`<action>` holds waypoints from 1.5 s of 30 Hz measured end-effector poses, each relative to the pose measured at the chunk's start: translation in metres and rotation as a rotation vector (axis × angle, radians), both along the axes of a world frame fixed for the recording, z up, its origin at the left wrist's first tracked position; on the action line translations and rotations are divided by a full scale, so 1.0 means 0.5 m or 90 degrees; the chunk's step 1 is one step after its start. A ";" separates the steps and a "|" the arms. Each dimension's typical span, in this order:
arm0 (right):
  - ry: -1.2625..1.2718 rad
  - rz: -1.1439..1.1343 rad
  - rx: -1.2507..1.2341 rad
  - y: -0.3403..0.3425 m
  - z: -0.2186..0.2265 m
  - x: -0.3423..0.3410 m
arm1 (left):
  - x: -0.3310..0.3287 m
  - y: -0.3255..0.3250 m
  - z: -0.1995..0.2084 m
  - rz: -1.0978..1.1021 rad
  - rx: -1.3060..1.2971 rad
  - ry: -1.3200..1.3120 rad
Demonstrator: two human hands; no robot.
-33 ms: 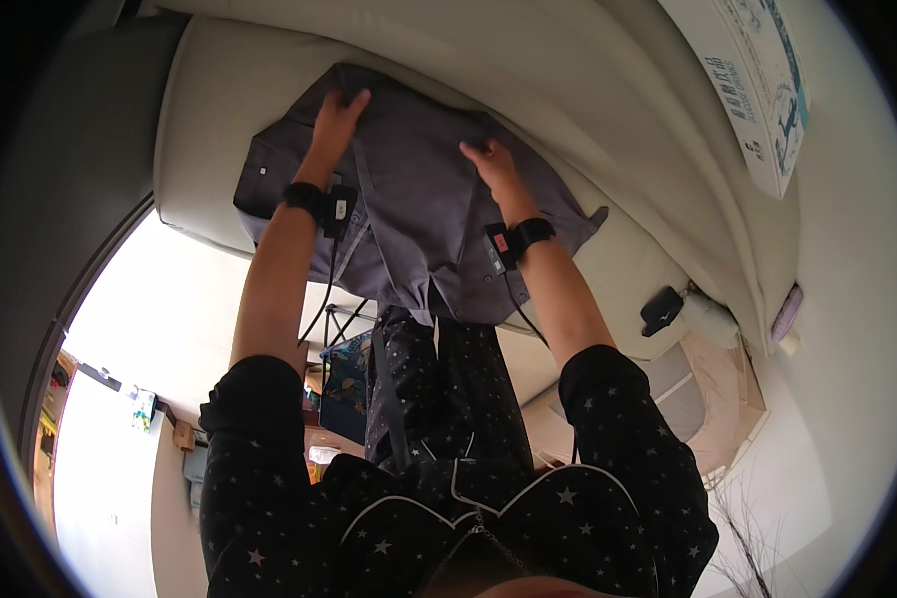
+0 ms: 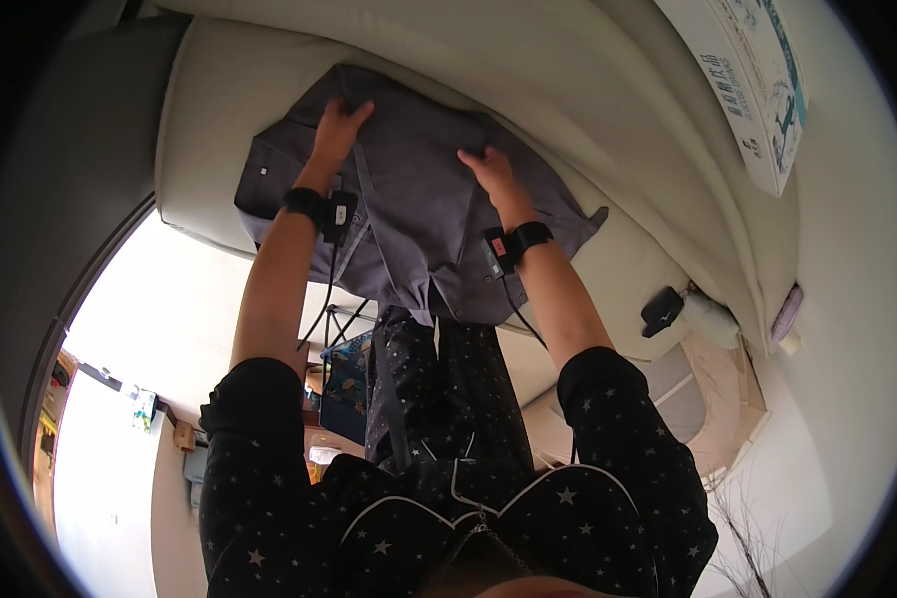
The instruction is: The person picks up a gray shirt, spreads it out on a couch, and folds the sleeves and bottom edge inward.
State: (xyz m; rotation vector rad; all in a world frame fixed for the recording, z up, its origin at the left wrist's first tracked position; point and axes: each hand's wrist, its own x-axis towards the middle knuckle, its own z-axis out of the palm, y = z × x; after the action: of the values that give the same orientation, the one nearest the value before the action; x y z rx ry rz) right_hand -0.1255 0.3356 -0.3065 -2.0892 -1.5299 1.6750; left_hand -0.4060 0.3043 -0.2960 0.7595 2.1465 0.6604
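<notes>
A dark grey-purple buttoned shirt (image 2: 419, 159) lies spread over the beige sofa in front of me, its lower edge hanging toward my legs. Over its far left part is my left hand (image 2: 339, 132), thumb held apart from the fingers. My right hand (image 2: 492, 171) is over the right half of the cloth, its thumb pointing left. Both hands appear open, with no cloth pinched in them; the fingertips are partly foreshortened. Each wrist wears a black strap with a small cabled box. A small white tag (image 2: 262, 171) shows at the shirt's left side.
The sofa seat (image 2: 209, 120) curves around the shirt, with its backrest behind. A white printed box (image 2: 757, 100) stands at the far right. A black pouch (image 2: 661, 311) rests on the right end of the sofa. A patterned folding chair (image 2: 344, 384) is beside my legs.
My left hand has shifted slightly toward me over the shirt. My right hand has dropped a little the same way. The shirt looks unchanged.
</notes>
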 end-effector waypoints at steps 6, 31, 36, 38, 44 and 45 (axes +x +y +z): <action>-0.017 -0.017 -0.067 -0.075 0.034 0.028 | 0.085 -0.041 0.086 -0.092 -0.146 -0.069; -0.210 0.643 0.460 -0.031 0.066 -0.017 | 0.105 -0.016 0.041 -0.493 -0.140 0.585; -0.284 0.569 0.312 -0.001 0.061 0.003 | 0.077 0.004 0.063 -0.621 -0.227 0.560; -0.343 0.534 0.221 0.007 0.048 0.030 | 0.073 0.001 0.061 -0.633 -0.244 0.555; -0.291 0.543 0.396 -0.021 0.050 0.081 | 0.094 -0.056 0.044 -0.444 -0.120 0.504; -0.289 0.545 0.400 -0.033 0.055 0.091 | 0.104 -0.077 0.038 -0.310 0.003 0.468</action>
State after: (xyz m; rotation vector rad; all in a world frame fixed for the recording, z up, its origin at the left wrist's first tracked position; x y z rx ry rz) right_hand -0.0801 0.3193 -0.2790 -1.5947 -2.8799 0.5858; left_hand -0.3541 0.2659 -0.2768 1.6518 2.4269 0.1217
